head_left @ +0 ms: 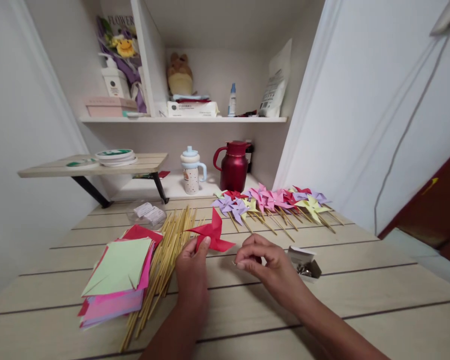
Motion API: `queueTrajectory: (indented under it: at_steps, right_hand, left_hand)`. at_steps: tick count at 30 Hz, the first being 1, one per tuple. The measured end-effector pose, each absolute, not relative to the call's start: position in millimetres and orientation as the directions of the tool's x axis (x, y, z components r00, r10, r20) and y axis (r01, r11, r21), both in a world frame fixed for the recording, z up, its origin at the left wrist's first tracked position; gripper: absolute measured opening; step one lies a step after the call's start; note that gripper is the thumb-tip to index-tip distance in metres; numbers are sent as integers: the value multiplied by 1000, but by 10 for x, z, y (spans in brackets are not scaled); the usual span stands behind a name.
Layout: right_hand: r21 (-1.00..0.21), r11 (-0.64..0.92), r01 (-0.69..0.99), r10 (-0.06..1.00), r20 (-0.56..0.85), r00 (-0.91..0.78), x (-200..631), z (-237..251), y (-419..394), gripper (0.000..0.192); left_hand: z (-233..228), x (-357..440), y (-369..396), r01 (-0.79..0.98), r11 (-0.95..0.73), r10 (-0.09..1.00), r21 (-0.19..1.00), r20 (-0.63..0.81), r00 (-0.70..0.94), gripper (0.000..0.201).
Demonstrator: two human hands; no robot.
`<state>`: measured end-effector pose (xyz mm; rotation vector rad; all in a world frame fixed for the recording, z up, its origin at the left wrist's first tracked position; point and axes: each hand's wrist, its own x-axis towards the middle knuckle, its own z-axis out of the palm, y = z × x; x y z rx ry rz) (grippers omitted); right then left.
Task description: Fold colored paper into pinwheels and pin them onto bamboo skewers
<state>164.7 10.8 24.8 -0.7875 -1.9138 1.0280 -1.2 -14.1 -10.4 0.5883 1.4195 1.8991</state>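
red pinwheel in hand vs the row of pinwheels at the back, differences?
The red pinwheel is held up by the left hand; the row of pinwheels lies flat on the table. The red one shows no stick; those in the row are mounted on sticks. It is single and red; the row mixes purple, pink, yellow and red. Both are folded paper.

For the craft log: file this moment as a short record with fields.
left hand: left hand pinches a folded red paper pinwheel
right hand: right hand fingers pinched beside it; contents too small to tell
left of hands: stack of coloured paper squares, bundle of thin wooden sticks
behind: row of finished paper pinwheels on sticks
right: small open box
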Motion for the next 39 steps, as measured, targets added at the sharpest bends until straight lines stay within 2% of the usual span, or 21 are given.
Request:
queueTrajectory:
  at_steps: [3, 7, 12, 18, 30, 39]
  right_hand:
    - [-894, 444, 69, 837, 386, -387, 1683, 256, 160, 8]
    - [-942, 332, -40, 891, 327, -316, 1697, 200, 226, 8]
    - [-962, 252, -102, 911, 271, -310, 1683, 152, 258, 12]
    - [-966, 235, -111, 883, 260, -391, 1623, 185, 218, 6]
    - [-964, 229, -134, 894, 262, -362, 1582, 195, 199, 7]
    - [-958, 263, -113, 871, 287, -400, 1573, 214, 173, 8]
  left_hand:
    - [-80, 17, -166, -232, -153, 770, 961, -31, -637, 34]
    - [-25, 57, -195, -147, -152, 792, 977, 32, -610, 30]
    - [23, 98, -198, -92, -181, 790, 979, 89, -607, 24]
    - [26, 92, -191, 0, -175, 769, 985, 137, -625, 20]
    - [149, 204, -275, 84, -214, 766, 973, 221, -604, 11]
    - [137, 238, -269, 94, -265, 764, 960, 269, -587, 18]
